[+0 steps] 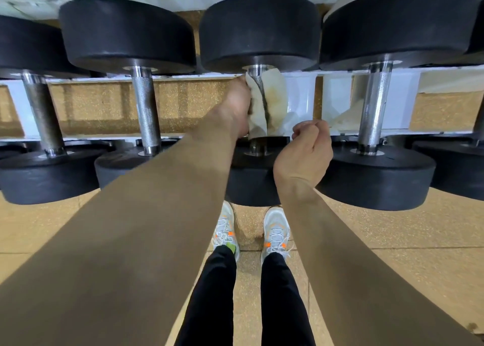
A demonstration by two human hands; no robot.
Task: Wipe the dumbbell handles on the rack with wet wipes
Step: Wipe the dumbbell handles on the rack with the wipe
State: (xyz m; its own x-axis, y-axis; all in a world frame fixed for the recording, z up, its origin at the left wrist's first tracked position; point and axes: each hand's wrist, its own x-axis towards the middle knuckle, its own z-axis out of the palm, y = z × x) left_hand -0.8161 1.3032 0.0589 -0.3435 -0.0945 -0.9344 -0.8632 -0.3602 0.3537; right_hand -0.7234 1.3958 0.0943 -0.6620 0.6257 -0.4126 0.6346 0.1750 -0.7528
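A stained, yellowish wet wipe (275,96) is wrapped round the metal handle of the middle dumbbell (259,31) on the white rack (301,94). My left hand (235,107) grips the wipe against the handle from the left side. My right hand (306,146) is curled just to the right of the handle and pinches the wipe's lower right corner. The handle itself is mostly hidden by the wipe; only its shiny top and bottom ends show.
Other black dumbbells lie alongside: one with a knurled handle (145,107) to the left, one with a shiny handle (374,104) to the right. A second crumpled wipe (343,117) lies on the rack near the right dumbbell. My feet (251,230) stand on cork-coloured floor.
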